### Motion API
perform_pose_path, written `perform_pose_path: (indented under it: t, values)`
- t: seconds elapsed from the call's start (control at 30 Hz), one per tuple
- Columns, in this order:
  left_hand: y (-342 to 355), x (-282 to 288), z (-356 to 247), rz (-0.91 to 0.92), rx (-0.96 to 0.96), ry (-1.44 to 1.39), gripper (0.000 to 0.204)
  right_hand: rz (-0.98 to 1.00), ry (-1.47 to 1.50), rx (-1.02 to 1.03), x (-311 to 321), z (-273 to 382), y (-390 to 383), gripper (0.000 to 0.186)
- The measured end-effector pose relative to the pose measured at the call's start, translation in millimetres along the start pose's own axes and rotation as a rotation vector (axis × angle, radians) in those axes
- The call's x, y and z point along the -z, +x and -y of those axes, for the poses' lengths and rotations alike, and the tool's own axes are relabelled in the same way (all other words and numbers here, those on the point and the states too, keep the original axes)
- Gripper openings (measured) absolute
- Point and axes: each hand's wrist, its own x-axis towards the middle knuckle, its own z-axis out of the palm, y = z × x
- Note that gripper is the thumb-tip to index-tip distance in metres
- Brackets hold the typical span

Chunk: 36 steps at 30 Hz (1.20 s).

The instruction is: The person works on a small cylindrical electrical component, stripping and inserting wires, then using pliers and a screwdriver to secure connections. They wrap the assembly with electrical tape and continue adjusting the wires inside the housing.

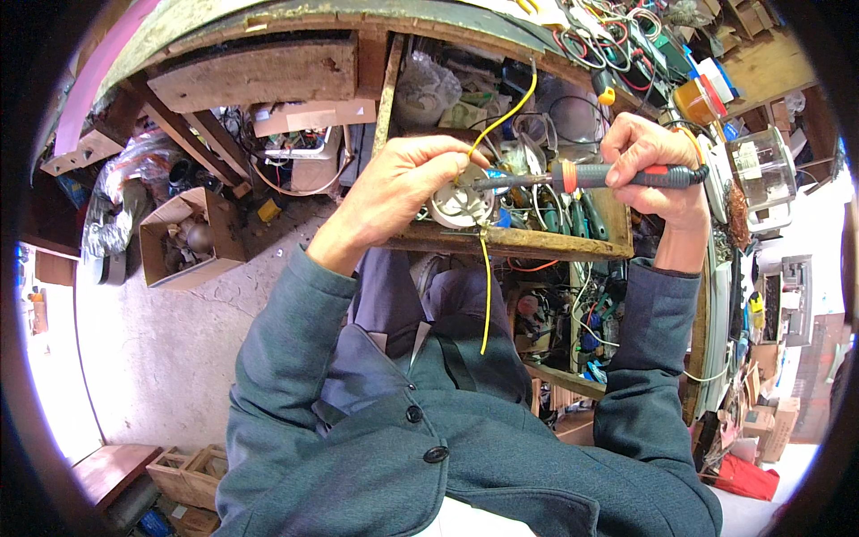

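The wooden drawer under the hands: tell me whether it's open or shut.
Open. The wooden drawer is pulled out toward the person, its inside exposed and crammed with wires and tools, beneath the left hand and right hand.

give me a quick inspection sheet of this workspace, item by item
surface: open wooden drawer under a crowded bench, packed with tools.
job's things: round white fitting with a yellow wire through it; screwdriver tip meets the fitting.
clutter: pliers, glasses, plastic bag in the drawer; cardboard box of parts on the floor.
grips: left hand holds the fitting; right hand holds the screwdriver handle.
cables: coiled wires on the bench; the yellow wire hangs over the lap.
surroundings: concrete floor, wooden crates, glass jar.
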Motion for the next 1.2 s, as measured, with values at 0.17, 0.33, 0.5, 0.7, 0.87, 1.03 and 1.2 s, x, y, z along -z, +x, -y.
perform_pose_path:
  t: [0.17, 0.33, 0.5, 0.7, 0.87, 1.03, 1.2]
  values:
    - [0.5, 0.2, 1.6, 0.0, -0.011, -0.001, 0.027, 0.003, 0.0, 0.004, 0.1, -2.3, -1.0, 0.02]
    - [0.1, 0.1, 0.8, -0.003, -0.002, 0.008, 0.026, 0.02, -0.01, 0.008, 1.5, -1.4, -0.4, 0.02]
    - [-0.3, 1.0, 0.7, 0.001, -0.01, 0.011, 0.026, 0.017, 0.011, -0.02, 2.2, -1.5, -1.3, 0.02]
    - [-0.3, 1.2, 0.8, -0.001, -0.016, 0.04, 0.026, 0.012, 0.013, -0.04, 0.8, 0.9, -1.4, 0.02]
    - [-0.7, -1.2, -0.6, -0.013, -0.005, 0.069, 0.026, 0.004, 0.015, -0.041, 1.0, -0.2, -1.8, 0.021]
    - [-1.0, -1.6, -0.1, -0.017, -0.005, 0.059, 0.027, -0.029, 0.006, -0.023, 1.7, -2.8, -5.8, 0.023]
    - [-1.1, -1.9, -0.8, -0.014, 0.003, 0.045, 0.027, -0.061, 0.045, -0.006, 2.1, -0.5, -9.4, 0.022]
